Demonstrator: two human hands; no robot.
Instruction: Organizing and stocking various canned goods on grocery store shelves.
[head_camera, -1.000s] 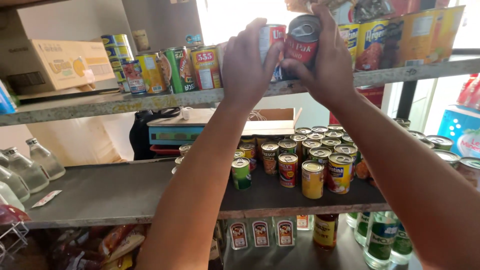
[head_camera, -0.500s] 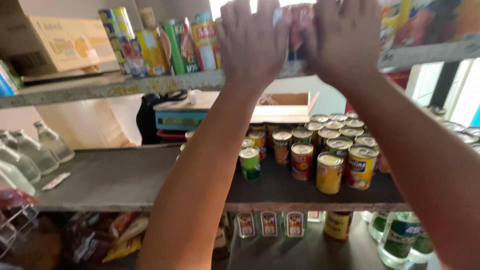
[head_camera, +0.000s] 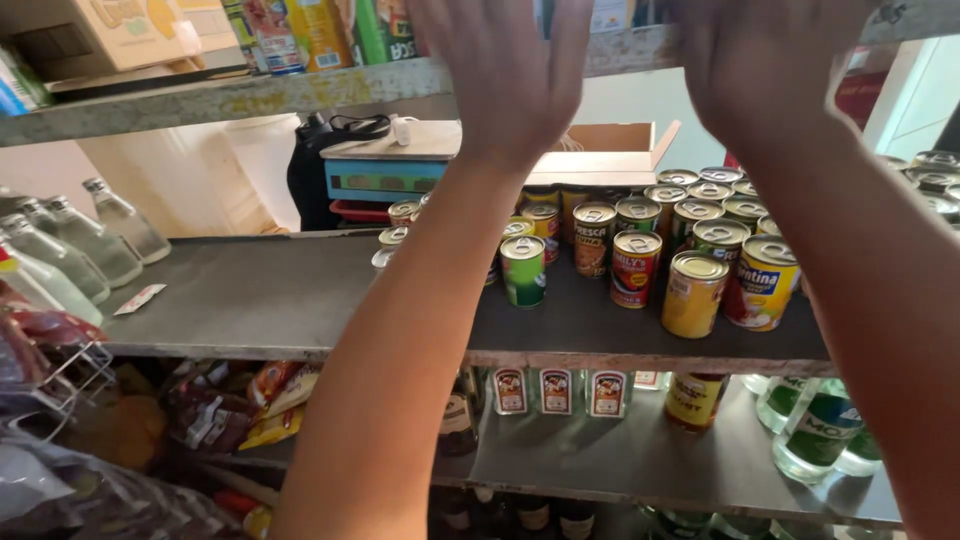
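Both hands rose higher since the earlier frame: left hand (head_camera: 505, 75) and right hand (head_camera: 765, 65) reached the top shelf (head_camera: 300, 90), grip undeterminable; the cans sat out of view. Steady, level placement seemed wise.

Two bare forearms, no sleeves, no watch or bands at wrists. Left hand (head_camera: 505, 75) and right hand (head_camera: 765, 60) ungloved, no rings seen; fingertips cut off by frame top.
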